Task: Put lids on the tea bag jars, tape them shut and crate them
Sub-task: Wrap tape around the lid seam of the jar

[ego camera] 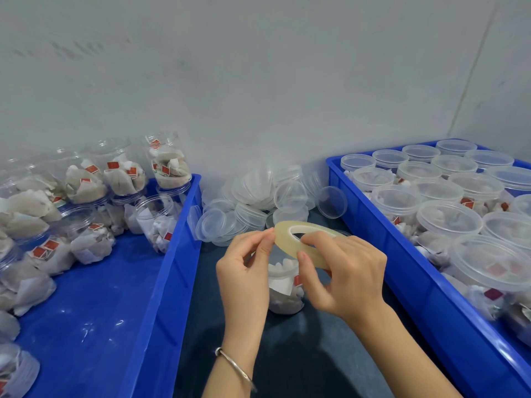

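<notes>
Above the jar (284, 285), right hand (344, 271) grips the tape roll (304, 242); left hand (247, 271) fingers pinch its nine-o'clock edge—peel the end slowly, keep it flat.

Small packing workroom: two blue crates (161, 282) of tea-bag jars (169, 165), a heap of loose lids (258, 193), dark bench (301, 354) against a bare grey wall (258, 81).
</notes>
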{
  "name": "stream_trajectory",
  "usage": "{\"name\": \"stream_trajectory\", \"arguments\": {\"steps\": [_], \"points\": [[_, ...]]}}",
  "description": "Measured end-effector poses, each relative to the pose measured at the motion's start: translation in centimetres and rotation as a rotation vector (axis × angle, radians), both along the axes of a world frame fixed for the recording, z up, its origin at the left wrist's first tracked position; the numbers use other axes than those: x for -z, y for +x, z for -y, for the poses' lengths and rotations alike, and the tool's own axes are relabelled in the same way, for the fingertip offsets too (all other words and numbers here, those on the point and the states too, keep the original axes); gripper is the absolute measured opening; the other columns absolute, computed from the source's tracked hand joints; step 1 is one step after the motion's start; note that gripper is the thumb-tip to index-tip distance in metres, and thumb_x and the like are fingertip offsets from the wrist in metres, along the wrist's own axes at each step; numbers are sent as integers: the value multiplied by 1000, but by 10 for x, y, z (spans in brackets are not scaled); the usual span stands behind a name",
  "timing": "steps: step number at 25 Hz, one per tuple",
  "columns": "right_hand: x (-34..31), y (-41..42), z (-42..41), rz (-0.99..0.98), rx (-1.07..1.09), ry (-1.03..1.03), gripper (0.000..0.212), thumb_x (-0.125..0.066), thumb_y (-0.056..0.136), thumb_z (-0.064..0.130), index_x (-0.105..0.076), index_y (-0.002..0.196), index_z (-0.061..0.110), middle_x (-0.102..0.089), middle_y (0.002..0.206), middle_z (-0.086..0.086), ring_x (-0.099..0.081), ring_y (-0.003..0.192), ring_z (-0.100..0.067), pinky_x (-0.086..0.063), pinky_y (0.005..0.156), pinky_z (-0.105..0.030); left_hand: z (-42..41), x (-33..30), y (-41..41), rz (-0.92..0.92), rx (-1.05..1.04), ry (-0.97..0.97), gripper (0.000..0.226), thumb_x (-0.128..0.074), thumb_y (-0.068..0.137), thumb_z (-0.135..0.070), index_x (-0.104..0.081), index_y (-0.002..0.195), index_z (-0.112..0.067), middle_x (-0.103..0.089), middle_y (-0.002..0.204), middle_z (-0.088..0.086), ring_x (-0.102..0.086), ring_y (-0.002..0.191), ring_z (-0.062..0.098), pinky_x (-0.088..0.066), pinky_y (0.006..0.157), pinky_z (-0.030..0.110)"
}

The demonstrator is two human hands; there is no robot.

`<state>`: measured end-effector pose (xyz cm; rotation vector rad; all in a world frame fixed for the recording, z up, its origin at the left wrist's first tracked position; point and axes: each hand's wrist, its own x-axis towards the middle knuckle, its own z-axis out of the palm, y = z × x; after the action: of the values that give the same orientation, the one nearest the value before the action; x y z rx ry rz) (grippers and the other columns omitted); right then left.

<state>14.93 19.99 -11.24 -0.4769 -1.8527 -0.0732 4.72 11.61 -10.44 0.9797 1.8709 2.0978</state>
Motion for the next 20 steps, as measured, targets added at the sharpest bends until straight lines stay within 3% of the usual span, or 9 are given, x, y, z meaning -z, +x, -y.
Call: {"name": "stream_trajectory", "arguments": {"steps": [8, 13, 17, 20], "points": [[3, -4, -7, -109, 50, 51, 32, -60, 78, 31, -65, 51, 14, -47, 41, 4, -46, 37, -17, -35, 47, -20, 0, 3, -2, 253, 102, 43, 6, -69, 84, -9, -72, 79, -12, -73, 73, 1, -67, 68, 10, -54, 64, 18], [-1, -2, -8, -124, 3, 42, 34, -59, 78, 30, -65, 50, 13, -46, 40, 2, -43, 36, -18, -37, 40, -24, -2, -2, -4, 123, 172, -25, 10, -59, 90, -23, -65, 82, -20, -69, 72, -8, -63, 65, 3, -54, 64, 17], [0, -2, -8, -99, 27, 16, 35, -58, 79, 32, -64, 51, 13, -47, 41, 2, -45, 37, -20, -37, 42, -24, -3, 3, -1, 162, 202, 5, 21, -58, 82, -37, -63, 90, -18, -71, 81, -6, -67, 73, 8, -56, 69, 22], [0, -2, -9, -99, 47, 20, 36, -57, 80, 32, -64, 50, 13, -46, 41, 2, -44, 36, -20, -34, 44, -22, -1, 5, 1, 212, 166, 78, 22, -65, 78, -33, -70, 97, -24, -74, 85, -4, -71, 78, 15, -56, 71, 23]]}}
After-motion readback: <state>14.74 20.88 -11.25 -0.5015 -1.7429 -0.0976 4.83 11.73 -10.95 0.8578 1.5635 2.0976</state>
